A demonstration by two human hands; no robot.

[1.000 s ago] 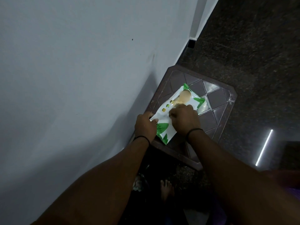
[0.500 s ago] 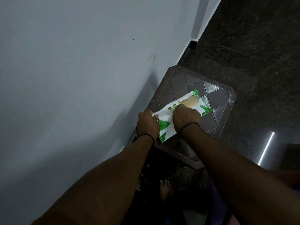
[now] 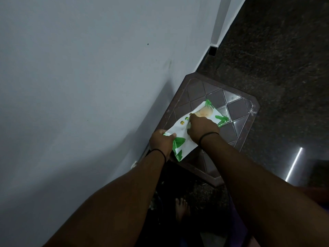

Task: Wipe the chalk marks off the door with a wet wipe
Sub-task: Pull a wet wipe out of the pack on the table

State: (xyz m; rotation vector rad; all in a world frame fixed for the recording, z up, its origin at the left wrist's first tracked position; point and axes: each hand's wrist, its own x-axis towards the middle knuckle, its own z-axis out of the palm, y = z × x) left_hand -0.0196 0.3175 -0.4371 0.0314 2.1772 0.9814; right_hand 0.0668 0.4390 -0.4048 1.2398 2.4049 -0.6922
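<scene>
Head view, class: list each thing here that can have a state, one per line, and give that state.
wet wipe pack: lying flat on the stool, whether opened cannot be told, no wipe showing.
left hand: grips the pack's near corner.
right hand: fingers curled on the pack's top; what they hold is hidden.
stool: upright beside the wall.

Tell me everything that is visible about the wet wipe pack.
The wet wipe pack is a soft, flat, white plastic pouch with green leaf prints, small round badges and a pale peach picture. It lies slantwise on the dark brown plastic stool beside the wall. The left hand grips its near corner; the right hand rests on its middle, fingers curled at the top face. No wipe is visible.
</scene>
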